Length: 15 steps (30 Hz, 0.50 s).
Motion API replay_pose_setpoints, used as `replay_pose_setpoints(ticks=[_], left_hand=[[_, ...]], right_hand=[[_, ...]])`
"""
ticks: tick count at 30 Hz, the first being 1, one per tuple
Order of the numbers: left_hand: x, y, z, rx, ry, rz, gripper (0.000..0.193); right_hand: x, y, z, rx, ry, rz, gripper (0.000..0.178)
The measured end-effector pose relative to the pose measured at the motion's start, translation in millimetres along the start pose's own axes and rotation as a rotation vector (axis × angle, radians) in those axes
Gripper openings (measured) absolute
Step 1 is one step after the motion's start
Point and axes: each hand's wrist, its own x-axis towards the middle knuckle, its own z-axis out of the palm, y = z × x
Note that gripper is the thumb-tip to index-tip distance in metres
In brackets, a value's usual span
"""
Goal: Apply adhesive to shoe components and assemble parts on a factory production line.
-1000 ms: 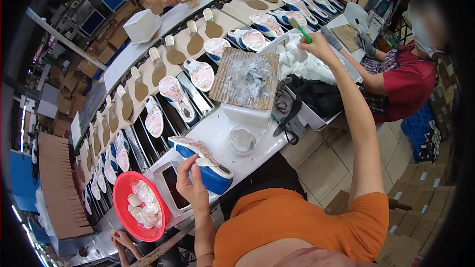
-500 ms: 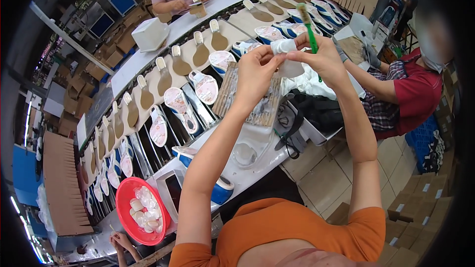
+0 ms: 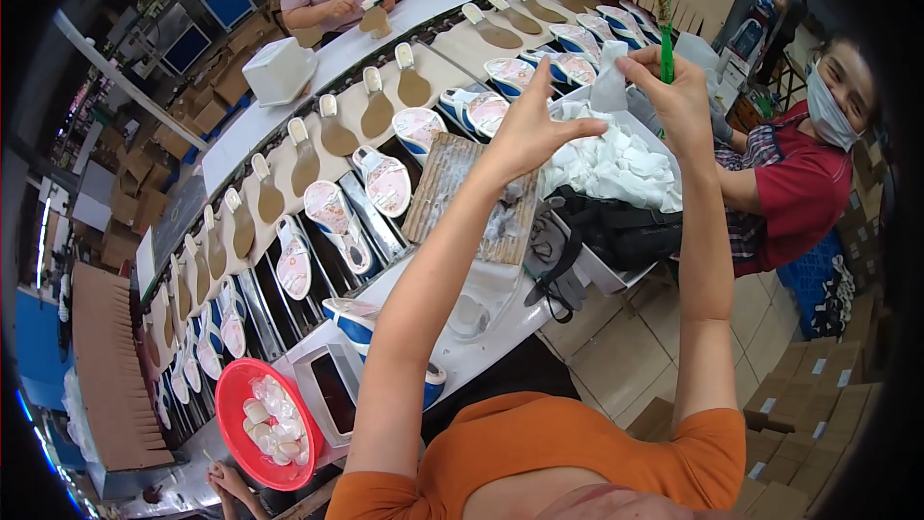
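High over the work table my left hand (image 3: 535, 125) is open, thumb and fingers spread, with nothing in it. My right hand (image 3: 680, 101) is closed on a green-handled brush (image 3: 666, 56), its brownish bristles pointing up. Between thumb and fingertip the same hand pinches a thin, limp white piece (image 3: 608, 82). Below it, a heap of crumpled white pieces (image 3: 630, 169) fills a white box. Beneath my left hand lies a ridged, stained board (image 3: 467, 195). Several blue-and-white sandals (image 3: 332, 217) with flowered insoles stand along the line.
Brown insoles (image 3: 337, 130) run in a row along the belt. A red basin (image 3: 231, 433) with white pieces stands left, beside a grey tray (image 3: 332, 390). A black bag (image 3: 616, 226) sits near the box. One co-worker sits across the table, another in red (image 3: 794, 183) at right.
My left hand has let go of the white piece and spread open. My right hand has moved up and right, holding the brush and white piece. The right co-worker's head has turned.
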Motion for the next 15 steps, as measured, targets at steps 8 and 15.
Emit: replay_pose_setpoints(ticks=[8, 15], left_hand=[[-98, -11, -53, -0.190, 0.098, -0.034, 0.041], [-233, -1, -106, -0.232, 0.210, -0.286, 0.032]], right_hand=[[-53, -68, 85, 0.264, -0.506, 0.049, 0.018], [-87, -82, 163, 0.200, -0.747, 0.033, 0.017]])
